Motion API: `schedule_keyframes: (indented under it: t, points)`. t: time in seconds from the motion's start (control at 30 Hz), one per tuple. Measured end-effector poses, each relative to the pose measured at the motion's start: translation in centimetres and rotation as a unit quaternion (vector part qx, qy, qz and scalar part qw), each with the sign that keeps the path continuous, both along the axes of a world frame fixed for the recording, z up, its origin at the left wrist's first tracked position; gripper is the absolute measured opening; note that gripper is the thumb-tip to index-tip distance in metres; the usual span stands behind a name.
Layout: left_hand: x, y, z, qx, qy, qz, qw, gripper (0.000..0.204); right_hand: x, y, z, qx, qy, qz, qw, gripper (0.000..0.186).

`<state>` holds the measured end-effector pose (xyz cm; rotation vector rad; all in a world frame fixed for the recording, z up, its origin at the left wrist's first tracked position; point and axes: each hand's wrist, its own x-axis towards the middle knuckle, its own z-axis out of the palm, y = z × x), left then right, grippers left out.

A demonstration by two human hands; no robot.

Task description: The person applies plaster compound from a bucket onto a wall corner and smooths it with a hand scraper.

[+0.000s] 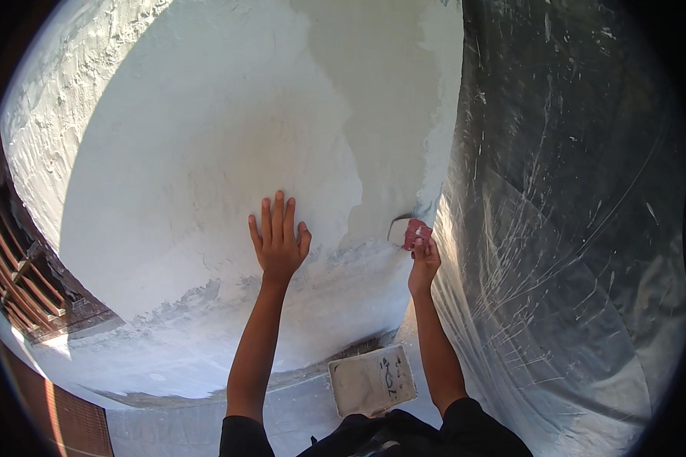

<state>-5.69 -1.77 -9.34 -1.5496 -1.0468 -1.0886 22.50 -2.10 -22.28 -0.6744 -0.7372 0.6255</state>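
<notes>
My left hand (280, 244) is spread against a pale plastered wall (229, 145), its fingers pointing up and nothing in it. To the right, my right hand (425, 266) grips a broad scraper (418, 233) with a reddish body and a pale, flat blade. The blade's edge is at the wall near its right border, beside a greyer, damp-looking patch (389, 114). Whether the blade presses on the wall I cannot tell. Below the hands, close to my body, sits a white rectangular tray (412, 372) with whitish paste in it and dark marks on it.
Plastic sheeting (556, 228), dark and splashed with white, hangs along the right of the wall. More pale sheeting (168, 426) covers the floor. At the left are a brown slatted opening (23, 278) and a sunlit, rough wall strip (61, 114).
</notes>
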Motion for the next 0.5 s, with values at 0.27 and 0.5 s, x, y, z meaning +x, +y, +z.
schedule_keyframes:
  t: [0.27,0.5]
  points:
    - [0.5,0.2,0.1,-0.007,-0.001,-0.005,1.0,0.044,-3.7,0.4,-2.1,0.029,-0.239,0.138,0.961,0.028]
    - [-0.2,0.0,0.0,-0.004,-0.001,0.001,1.0,0.046,-1.9,0.7,2.1,0.01,-0.037,-0.006,0.999,0.025]
